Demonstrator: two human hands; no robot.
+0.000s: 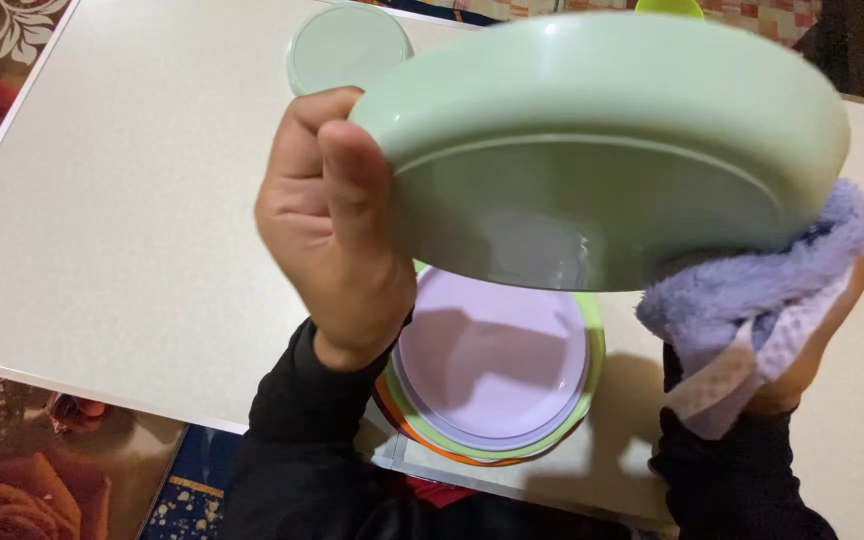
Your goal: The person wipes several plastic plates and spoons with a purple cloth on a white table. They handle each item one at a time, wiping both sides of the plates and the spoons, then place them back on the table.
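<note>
Left hand (327, 235) clamps the green plate (602, 150) at nine o'clock; right hand (802, 350), at four, clutches a cloth (752, 285) touching it.

Pale green round plastic plate (592, 130): smooth, semi-glossy, soft light reflections on its underside. Fluffy lilac cloth (752, 290): fuzzy, matt pile, with a flatter woven patch lower down. Stacked round plastic plates (497, 370), lilac on top with green and orange rims below: smooth, slight sheen. Cream laminate table (132, 200): smooth, matt, faintly speckled, with a pale edge strip. Black sleeves (302, 440): matt fabric. Patterned carpet (12, 470): looks like soft, dull cloth.
</note>
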